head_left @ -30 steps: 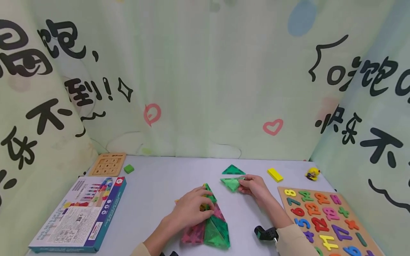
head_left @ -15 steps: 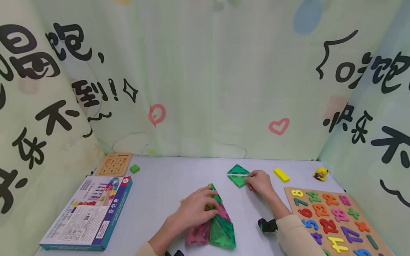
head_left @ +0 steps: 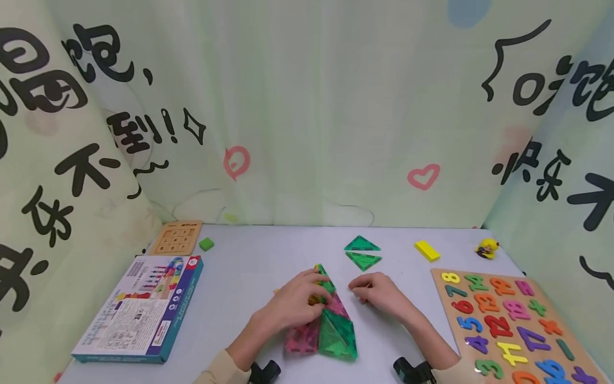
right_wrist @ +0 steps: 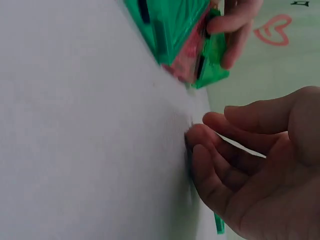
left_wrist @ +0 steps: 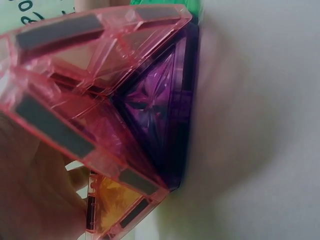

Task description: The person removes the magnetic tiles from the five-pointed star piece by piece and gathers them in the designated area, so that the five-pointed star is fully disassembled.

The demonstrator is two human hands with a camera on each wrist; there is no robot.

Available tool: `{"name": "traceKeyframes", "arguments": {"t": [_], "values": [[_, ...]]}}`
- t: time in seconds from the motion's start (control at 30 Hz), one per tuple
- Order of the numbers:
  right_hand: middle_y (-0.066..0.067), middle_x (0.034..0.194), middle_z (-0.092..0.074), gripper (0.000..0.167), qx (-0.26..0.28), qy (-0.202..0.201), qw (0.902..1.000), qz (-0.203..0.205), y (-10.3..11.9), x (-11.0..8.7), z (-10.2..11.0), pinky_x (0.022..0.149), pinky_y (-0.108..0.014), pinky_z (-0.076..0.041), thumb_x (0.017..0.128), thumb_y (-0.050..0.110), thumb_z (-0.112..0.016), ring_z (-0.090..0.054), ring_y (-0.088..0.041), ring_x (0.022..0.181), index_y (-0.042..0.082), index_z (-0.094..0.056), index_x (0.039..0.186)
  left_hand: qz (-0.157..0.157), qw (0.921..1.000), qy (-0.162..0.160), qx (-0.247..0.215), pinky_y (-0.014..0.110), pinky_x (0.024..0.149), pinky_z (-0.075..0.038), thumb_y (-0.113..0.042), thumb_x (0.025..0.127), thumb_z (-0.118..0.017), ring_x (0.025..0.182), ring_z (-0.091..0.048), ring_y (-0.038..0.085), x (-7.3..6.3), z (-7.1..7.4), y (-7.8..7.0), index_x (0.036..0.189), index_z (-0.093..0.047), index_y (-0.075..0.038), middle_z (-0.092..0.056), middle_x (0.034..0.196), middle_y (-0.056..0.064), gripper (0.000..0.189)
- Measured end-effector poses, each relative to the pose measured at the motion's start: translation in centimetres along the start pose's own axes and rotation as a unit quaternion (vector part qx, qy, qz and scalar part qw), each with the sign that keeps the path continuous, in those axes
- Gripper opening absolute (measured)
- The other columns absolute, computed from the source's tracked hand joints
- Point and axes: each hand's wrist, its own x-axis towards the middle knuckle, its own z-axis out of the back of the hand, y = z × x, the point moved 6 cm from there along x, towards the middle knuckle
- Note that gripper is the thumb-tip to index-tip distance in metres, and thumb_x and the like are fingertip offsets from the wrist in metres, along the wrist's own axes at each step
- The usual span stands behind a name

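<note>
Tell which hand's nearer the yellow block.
Right. The right hand is short of the yellow block, to its left; the left hand farther left, holding the tile build.

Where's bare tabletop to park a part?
White table: wide patch between the toy box and left hand; another at the back between the green block and two green triangular tiles. Crowded: around the magnetic-tile build, left hand on it, right hand beside it.
</note>
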Motion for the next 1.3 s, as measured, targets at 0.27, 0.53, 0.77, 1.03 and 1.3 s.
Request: {"name": "traceKeyframes", "arguments": {"t": [0.27,0.53,0.77,1.03,1.3], "values": [[-0.004,0.080,-0.060,0.025,0.019,0.078,0.9964,0.029,1.3,-1.6,-2.6,0.064,-0.027,-0.045,0.096,0.006,-0.055,-0.053,-0.016,0.071,0.000,-0.073,0.112,0.007,0.9999,-0.007,-0.012,0.050,0.117,-0.035,-0.020,0.091,-0.064,0.145,-0.039,0.022,-0.2,0.3,0.0,0.105,-0.077,-0.027,-0.054,0.145,-0.005,0.021],[-0.007,0.094,-0.069,0.024,0.042,0.078,0.9954,0.035,1.3,-1.4,-3.1,0.063,-0.025,-0.044,0.093,0.008,-0.060,-0.052,-0.014,0.074,0.000,-0.074,0.111,0.009,0.9999,-0.009,0.003,0.053,0.115,-0.037,-0.021,0.090,-0.068,0.146,-0.037,0.022,-0.6,0.4,0.3,0.106,-0.076,-0.028,-0.048,0.149,-0.004,0.019],[-0.015,0.114,-0.072,0.026,0.064,0.089,0.9935,0.031,0.7,-1.6,-3.1,0.069,-0.025,-0.049,0.093,0.010,-0.061,-0.055,-0.014,0.086,-0.001,-0.073,0.113,-0.007,0.9998,-0.015,0.006,0.051,0.115,-0.038,-0.025,0.091,-0.069,0.144,-0.040,0.022,-0.5,0.5,0.1,0.106,-0.076,-0.028,-0.051,0.147,-0.004,0.016],[-0.013,0.116,-0.072,0.027,0.060,0.094,0.9934,0.025,0.5,-1.7,-3.2,0.076,-0.028,-0.052,0.093,0.014,-0.063,-0.060,-0.016,0.098,0.001,-0.073,0.114,-0.029,0.9991,-0.030,0.009,0.047,0.114,-0.039,-0.029,0.094,-0.068,0.141,-0.044,0.021,-0.6,0.4,0.0,0.104,-0.077,-0.026,-0.055,0.143,-0.002,0.014],[-0.002,0.104,-0.074,0.029,0.043,0.089,0.9945,0.035,1.0,-1.8,-3.3,0.070,-0.027,-0.049,0.092,0.033,-0.068,-0.058,-0.013,0.086,0.011,-0.076,0.109,-0.023,0.9979,-0.057,0.022,0.045,0.113,-0.042,-0.037,0.096,-0.064,0.136,-0.049,0.019,-0.1,0.2,-0.1,0.102,-0.077,-0.026,-0.060,0.138,-0.002,0.018]]}}
